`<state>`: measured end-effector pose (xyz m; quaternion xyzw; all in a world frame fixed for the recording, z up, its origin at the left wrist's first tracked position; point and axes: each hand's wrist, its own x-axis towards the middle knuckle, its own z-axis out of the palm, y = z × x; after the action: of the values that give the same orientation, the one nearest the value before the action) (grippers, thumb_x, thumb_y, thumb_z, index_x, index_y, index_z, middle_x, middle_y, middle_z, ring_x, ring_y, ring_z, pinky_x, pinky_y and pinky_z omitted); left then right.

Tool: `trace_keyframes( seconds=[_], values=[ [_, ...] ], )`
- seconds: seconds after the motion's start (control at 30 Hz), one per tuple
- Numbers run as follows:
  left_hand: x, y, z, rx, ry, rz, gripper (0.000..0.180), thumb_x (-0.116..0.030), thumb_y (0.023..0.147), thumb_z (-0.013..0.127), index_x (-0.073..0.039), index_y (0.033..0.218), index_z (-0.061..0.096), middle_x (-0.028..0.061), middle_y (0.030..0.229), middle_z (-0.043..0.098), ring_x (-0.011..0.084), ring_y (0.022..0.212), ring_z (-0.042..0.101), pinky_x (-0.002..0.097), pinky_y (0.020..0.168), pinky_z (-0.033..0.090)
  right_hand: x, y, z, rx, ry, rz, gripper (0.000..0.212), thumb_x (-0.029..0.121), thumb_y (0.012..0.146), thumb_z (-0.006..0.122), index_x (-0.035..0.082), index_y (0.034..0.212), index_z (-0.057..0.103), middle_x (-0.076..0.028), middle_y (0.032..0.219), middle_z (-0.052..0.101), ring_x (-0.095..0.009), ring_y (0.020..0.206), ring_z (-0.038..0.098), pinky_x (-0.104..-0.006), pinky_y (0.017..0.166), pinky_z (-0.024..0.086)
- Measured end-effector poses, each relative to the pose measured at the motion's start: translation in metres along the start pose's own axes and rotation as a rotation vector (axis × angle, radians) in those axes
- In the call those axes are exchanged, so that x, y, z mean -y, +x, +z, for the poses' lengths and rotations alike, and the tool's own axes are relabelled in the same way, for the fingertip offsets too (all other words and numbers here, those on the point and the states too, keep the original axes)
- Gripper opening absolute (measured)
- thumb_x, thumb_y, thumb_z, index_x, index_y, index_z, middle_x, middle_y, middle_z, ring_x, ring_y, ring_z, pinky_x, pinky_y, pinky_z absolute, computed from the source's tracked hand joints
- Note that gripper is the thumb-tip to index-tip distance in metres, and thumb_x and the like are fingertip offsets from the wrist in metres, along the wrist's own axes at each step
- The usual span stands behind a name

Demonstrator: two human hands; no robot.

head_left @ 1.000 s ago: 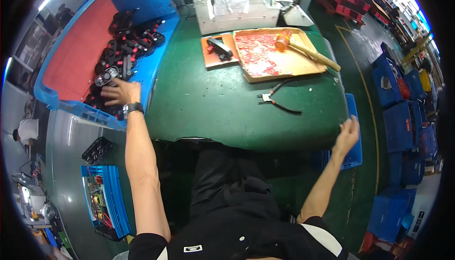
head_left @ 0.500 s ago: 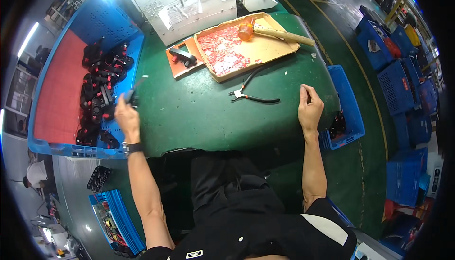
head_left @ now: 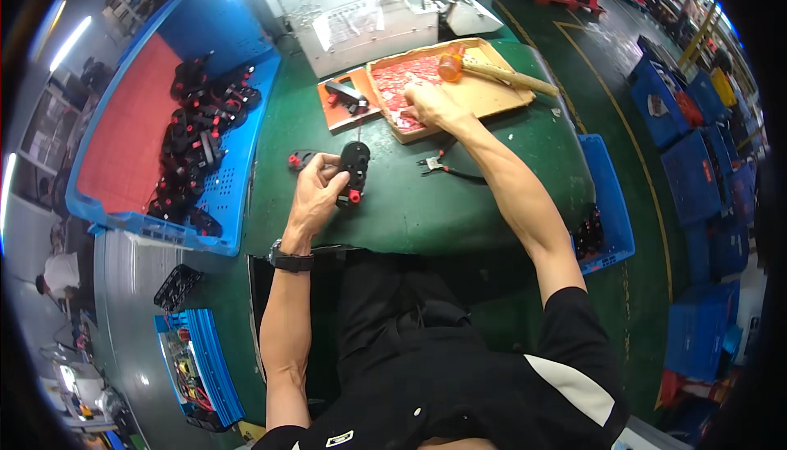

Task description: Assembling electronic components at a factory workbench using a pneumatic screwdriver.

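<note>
My left hand (head_left: 316, 192) is closed around a black plastic part with a red knob (head_left: 355, 163), held upright over the near left of the green bench. A second dark piece with a red end (head_left: 301, 158) shows just beyond those fingers; whether it is held too I cannot tell. My right hand (head_left: 436, 107) reaches into a shallow cardboard tray (head_left: 500, 102), fingers bent down onto small red-and-white flat pieces (head_left: 393, 81). Its fingertips look pinched, but what is between them is hidden. Below that forearm lie cutting pliers (head_left: 434, 164), their handles partly covered.
An amber-headed mallet (head_left: 452, 65) lies across the tray. Left of it, another black part (head_left: 348, 94) rests on an orange board (head_left: 334, 116). A blue crate (head_left: 221, 241) of black parts stands at the left, another blue crate (head_left: 611, 192) at the right. A white machine (head_left: 361, 32) stands behind.
My left hand has come from beside the left crate to the bench with the black part. The right hand has moved forward and left into the cardboard tray. The view has shifted slightly.
</note>
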<state>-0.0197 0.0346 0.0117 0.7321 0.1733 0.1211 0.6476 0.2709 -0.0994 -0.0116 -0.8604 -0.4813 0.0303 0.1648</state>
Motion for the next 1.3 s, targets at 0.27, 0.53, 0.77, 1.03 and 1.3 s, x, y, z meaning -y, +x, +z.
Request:
trace_keyframes(
  seconds=[0.27,0.53,0.77,1.03,1.3],
  values=[
    [0.006,-0.024,-0.001,0.013,-0.62,0.002,0.018,-0.001,0.095,0.058,-0.001,0.11,0.049,0.0231,0.111,0.07,0.0278,0.107,0.07,0.0362,0.089,0.057,0.009,-0.033,-0.005,-0.278,0.361,-0.071,0.024,0.011,0.093,0.059,-0.001,0.114,0.061,-0.018,0.068,0.063,-0.023,0.061,0.06,-0.0391,0.062,0.048],
    [0.021,-0.048,0.012,0.168,0.684,0.714,0.031,0.018,0.067,0.047,-0.003,0.088,0.054,0.0125,0.128,0.066,0.0344,0.144,0.04,0.0542,0.122,0.024,0.064,-0.129,-0.01,-0.352,0.824,0.07,0.016,0.012,0.1,0.061,-0.002,0.106,0.065,0.002,0.076,0.057,-0.005,0.068,0.048,-0.0239,0.058,0.04],
    [0.021,-0.067,-0.007,-0.331,0.294,0.568,0.026,0.006,0.072,0.053,-0.002,0.095,0.063,0.0196,0.141,0.056,0.0396,0.14,0.043,0.0531,0.118,0.029,0.116,-0.158,0.016,-0.071,0.949,0.01,0.015,0.011,0.1,0.062,-0.001,0.106,0.07,0.004,0.078,0.058,-0.004,0.068,0.047,-0.0218,0.059,0.039],
    [0.017,-0.046,0.001,-0.204,0.784,0.155,0.05,-0.032,0.078,0.079,0.002,0.112,0.064,0.0202,0.103,0.061,0.0347,0.099,0.056,0.0422,0.091,0.046,0.158,-0.128,0.048,0.042,1.131,0.056,0.021,0.015,0.101,0.059,-0.003,0.104,0.069,0.002,0.073,0.058,-0.005,0.064,0.049,-0.0229,0.058,0.042],
    [0.003,-0.046,0.019,0.022,-0.039,-0.014,0.016,-0.001,0.094,0.06,0.002,0.106,0.05,0.0141,0.094,0.071,0.016,0.081,0.072,0.0299,0.07,0.056,0.143,-0.16,0.024,-0.129,1.2,0.167,0.021,0.015,0.098,0.065,-0.004,0.105,0.072,0.0,0.078,0.064,-0.006,0.066,0.054,-0.0219,0.059,0.044]
  ],
)
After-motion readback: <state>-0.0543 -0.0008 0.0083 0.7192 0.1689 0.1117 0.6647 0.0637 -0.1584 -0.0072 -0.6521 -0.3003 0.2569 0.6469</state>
